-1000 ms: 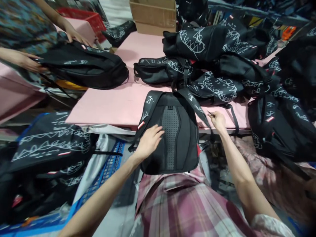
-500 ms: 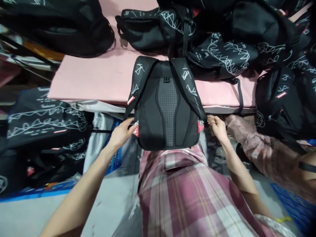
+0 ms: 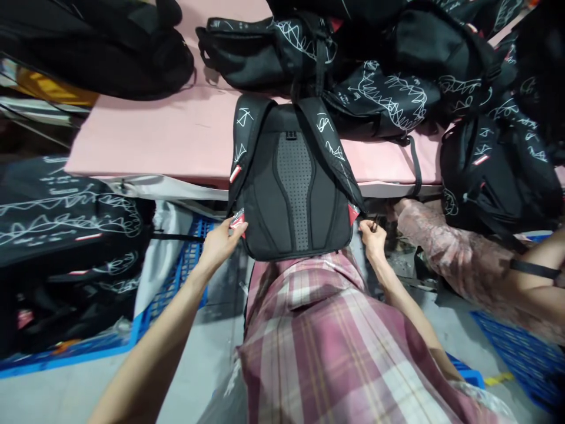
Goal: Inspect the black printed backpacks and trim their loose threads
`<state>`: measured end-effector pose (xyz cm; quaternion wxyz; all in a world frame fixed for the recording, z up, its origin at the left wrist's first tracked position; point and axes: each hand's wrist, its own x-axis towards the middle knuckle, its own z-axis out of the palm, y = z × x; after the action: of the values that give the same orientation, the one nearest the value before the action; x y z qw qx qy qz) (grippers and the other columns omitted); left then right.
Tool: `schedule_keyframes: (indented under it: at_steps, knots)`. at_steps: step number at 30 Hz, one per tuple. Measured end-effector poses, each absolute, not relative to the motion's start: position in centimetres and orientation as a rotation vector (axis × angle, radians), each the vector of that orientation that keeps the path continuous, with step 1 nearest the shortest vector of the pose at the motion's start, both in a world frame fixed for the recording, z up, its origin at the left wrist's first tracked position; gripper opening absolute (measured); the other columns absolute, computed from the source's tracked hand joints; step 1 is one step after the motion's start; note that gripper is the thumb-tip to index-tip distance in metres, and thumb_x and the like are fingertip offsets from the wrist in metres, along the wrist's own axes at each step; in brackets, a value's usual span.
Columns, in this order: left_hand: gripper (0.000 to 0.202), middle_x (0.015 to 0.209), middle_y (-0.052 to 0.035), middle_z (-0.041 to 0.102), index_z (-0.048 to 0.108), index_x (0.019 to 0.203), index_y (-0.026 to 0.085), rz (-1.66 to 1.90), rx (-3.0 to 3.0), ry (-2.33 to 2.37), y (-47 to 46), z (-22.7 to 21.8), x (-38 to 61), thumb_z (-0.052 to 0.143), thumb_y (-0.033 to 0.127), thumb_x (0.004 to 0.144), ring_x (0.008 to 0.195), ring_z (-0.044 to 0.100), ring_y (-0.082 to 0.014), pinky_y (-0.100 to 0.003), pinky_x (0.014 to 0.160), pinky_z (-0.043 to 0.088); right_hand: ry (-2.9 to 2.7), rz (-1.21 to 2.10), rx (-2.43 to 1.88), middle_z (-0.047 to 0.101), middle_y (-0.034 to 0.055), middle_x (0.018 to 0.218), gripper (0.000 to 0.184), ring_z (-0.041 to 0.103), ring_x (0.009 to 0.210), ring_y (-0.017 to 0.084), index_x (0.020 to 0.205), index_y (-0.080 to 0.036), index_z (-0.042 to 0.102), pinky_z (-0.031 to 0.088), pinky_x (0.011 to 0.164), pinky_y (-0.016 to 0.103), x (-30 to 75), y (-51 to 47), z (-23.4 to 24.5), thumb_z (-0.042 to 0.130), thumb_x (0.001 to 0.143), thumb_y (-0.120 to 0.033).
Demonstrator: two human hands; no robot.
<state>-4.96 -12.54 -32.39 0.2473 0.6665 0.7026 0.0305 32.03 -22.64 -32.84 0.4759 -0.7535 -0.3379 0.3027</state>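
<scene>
A black backpack is lying back-panel up, its top on the pink desk and its bottom hanging over the near edge above the person's plaid lap. The left hand is gripping the lower left corner, fingers closing on the red tab where the strap ends. The right hand is sitting at the lower right corner just below the other red tab, fingers curled together around something small and dark; what it is cannot be told. Judging by the layout, the bag is placed and both lower corners are in hand, while the work on those strap ends looks unfinished. Compared with a second ago, the left hand is no longer pressing flat on the mesh panel and the right hand is no longer up beside the right strap; both are now down at the bottom corners. More printed backpacks are piling up behind, and another person's sleeve is showing at right.
</scene>
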Motion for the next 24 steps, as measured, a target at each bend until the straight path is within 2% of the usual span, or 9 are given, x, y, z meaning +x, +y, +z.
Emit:
schedule_keyframes:
  at_steps: [2,5,7,10,14,17,22,24]
  knots:
    - [0.064,0.098,-0.0178,0.067,0.058,0.114,0.011,-0.012,1.832,1.96,-12.3,-32.3,-4.8,0.034,0.06,0.081,0.094,0.062,-0.0337,-0.034,0.074,0.046,-0.892,0.74,-1.856,0.06,0.0019,0.064,0.033,0.052,0.063,0.015,0.069,-0.016,0.061,0.041,0.064,0.027,32.1,-24.2,-32.5,0.053,0.074,-0.048]
    - [0.061,0.079,-0.015,0.067,0.065,0.086,0.014,-0.088,1.875,1.968,-11.8,-31.6,-4.4,0.029,0.063,0.08,0.081,0.063,-0.0322,-0.031,0.063,0.042,-1.213,0.774,-1.938,0.066,0.0046,0.074,0.031,0.057,0.07,0.018,0.074,-0.019,0.064,0.042,0.069,0.03,30.7,-26.8,-32.5,0.058,0.073,-0.049]
    - [0.058,0.066,-0.0112,0.064,0.062,0.068,0.017,-0.054,1.922,1.889,-11.6,-30.9,-3.9,0.028,0.062,0.081,0.073,0.062,-0.028,-0.028,0.059,0.038,-1.371,0.716,-2.062,0.067,0.0066,0.076,0.032,0.058,0.069,0.02,0.078,-0.019,0.064,0.041,0.067,0.031,29.3,-27.9,-33.1,0.059,0.072,-0.051]
    - [0.053,0.053,-0.0063,0.055,0.051,0.054,0.018,0.077,1.936,1.765,-12.0,-29.8,-3.0,0.032,0.059,0.08,0.06,0.057,-0.0214,-0.026,0.053,0.032,-1.345,0.572,-2.162,0.066,0.0077,0.073,0.036,0.057,0.065,0.02,0.081,-0.019,0.063,0.04,0.062,0.03,28.4,-28.6,-33.8,0.053,0.076,-0.053]
    - [0.052,0.047,-0.0027,0.048,0.044,0.048,0.018,0.262,1.851,1.678,-13.4,-28.8,-1.5,0.036,0.058,0.079,0.053,0.05,-0.0164,-0.025,0.05,0.028,-1.238,0.537,-2.08,0.062,0.0042,0.069,0.035,0.053,0.061,0.016,0.079,-0.019,0.06,0.038,0.059,0.026,29.3,-29.0,-33.0,0.048,0.08,-0.051]
    - [0.052,0.045,-0.001,0.047,0.044,0.048,0.017,0.336,1.794,1.667,-14.2,-28.0,-0.5,0.037,0.059,0.078,0.051,0.048,-0.0147,-0.025,0.049,0.027,-1.178,0.511,-2.076,0.059,0.0012,0.065,0.032,0.05,0.059,0.014,0.075,-0.018,0.058,0.037,0.059,0.025,30.3,-29.1,-31.4,0.051,0.078,-0.049]
    - [0.052,0.047,-0.0035,0.051,0.046,0.047,0.017,0.347,1.805,1.632,-14.9,-26.1,0.8,0.037,0.056,0.08,0.053,0.051,-0.0161,-0.025,0.051,0.028,-0.87,0.605,-1.992,0.053,-0.0019,0.057,0.027,0.042,0.051,0.011,0.064,-0.019,0.052,0.034,0.052,0.024,31.8,-28.5,-29.4,0.058,0.072,-0.044]
    - [0.051,0.048,-0.0048,0.053,0.048,0.047,0.017,0.316,1.834,1.656,-15.2,-25.8,1.6,0.038,0.053,0.081,0.053,0.053,-0.0168,-0.025,0.052,0.029,-0.886,0.596,-1.995,0.055,-0.0014,0.058,0.023,0.045,0.052,0.012,0.066,-0.018,0.055,0.035,0.052,0.024,31.2,-28.5,-28.8,0.059,0.071,-0.041]
